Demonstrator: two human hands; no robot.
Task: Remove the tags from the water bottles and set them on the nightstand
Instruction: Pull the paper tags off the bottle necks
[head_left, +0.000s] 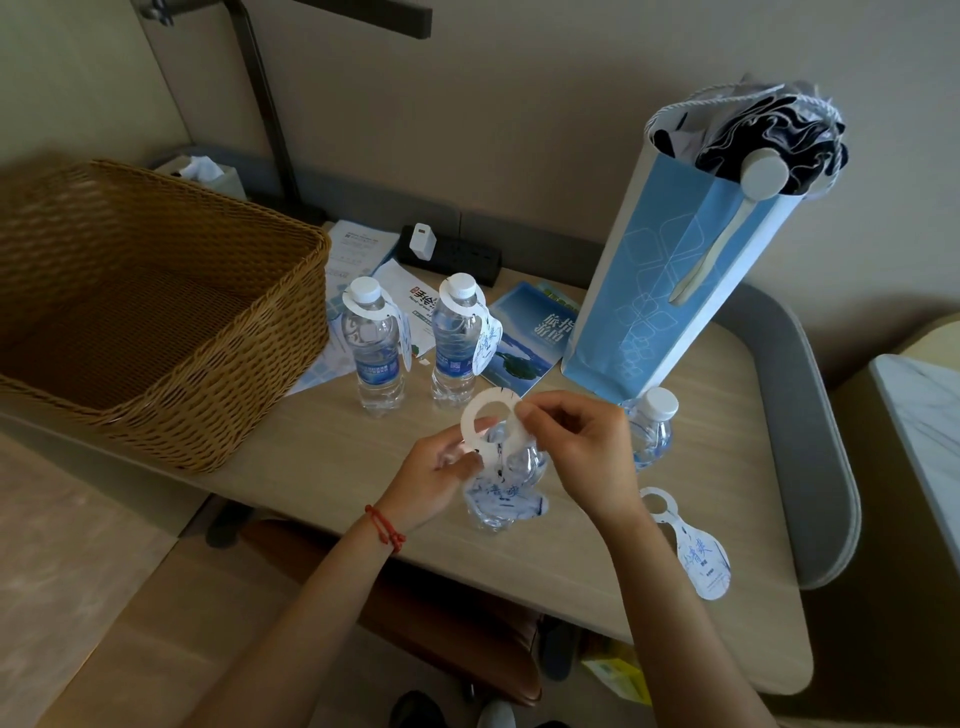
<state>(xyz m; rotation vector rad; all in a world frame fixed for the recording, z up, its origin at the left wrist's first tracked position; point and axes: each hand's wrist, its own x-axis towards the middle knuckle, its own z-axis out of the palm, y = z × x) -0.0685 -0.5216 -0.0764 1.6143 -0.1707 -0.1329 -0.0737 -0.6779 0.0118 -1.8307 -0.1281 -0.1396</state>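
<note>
The wooden desk carries everything, with a rounded grey chair back against its right edge. A big woven basket fills the desk's left end, reaching past the left edge. A tall blue paper bag stands near the far right corner, with dark fabric and a white cap showing at its mouth. Along the far edge lie leaflets, a black power strip with a white charger plugged in, and a blue booklet just left of the bag.

Two water bottles with tags still round their necks stand side by side toward the far middle: the left tagged bottle just beside the basket, the right tagged bottle next to it. An untagged bottle stands at the bag's foot, toward the right edge.

Near the front edge, in the middle, the held bottle is mostly hidden by the hands. The left hand, with a red cord at the wrist, is curled round this bottle's upper part. The right hand pinches the white ring of the raised tag, lifted above the bottle's neck; its printed lower part hangs in front of the bottle.

A loose tag lies flat near the front right corner.
</note>
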